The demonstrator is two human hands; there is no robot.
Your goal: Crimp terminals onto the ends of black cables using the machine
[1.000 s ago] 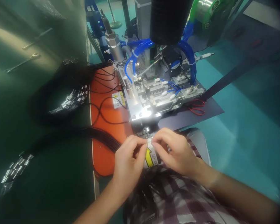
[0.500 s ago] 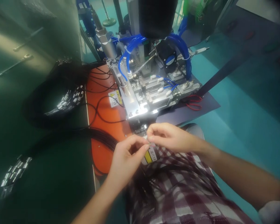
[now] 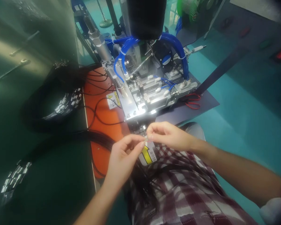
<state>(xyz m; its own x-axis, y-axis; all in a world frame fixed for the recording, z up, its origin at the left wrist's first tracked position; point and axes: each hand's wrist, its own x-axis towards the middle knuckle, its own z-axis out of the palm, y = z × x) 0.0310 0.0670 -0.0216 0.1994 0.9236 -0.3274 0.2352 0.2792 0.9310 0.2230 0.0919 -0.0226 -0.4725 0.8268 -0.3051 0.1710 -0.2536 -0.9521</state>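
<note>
Just in front of the machine's near edge, my left hand (image 3: 125, 154) and my right hand (image 3: 165, 134) meet fingertip to fingertip. Both are closed in a pinch. Between them show thin wires (image 3: 146, 138), short and pale, mostly covered by the fingers. Below the hands a label with a yellow arrow (image 3: 148, 155) is stuck on a grey plate. Black cables (image 3: 159, 176) lie across the checked cloth on my lap. Beyond the fingertips stands a metal machine (image 3: 140, 109) with blue air hoses (image 3: 162, 36), on an orange base (image 3: 100, 112).
On the dark green surface to the left lie bundles of black cables (image 3: 100, 139) with shiny metal connectors (image 3: 16, 178). Two wrenches, one a metal wrench (image 3: 12, 70), lie farther back. A red cord loop (image 3: 193, 102) is at the machine's right, beside a dark slanted bar (image 3: 222, 67).
The view has shifted slightly, so the machine sits a little more to the left. My fingertips have come closer together, and more of the yellow arrow shows beneath them.
</note>
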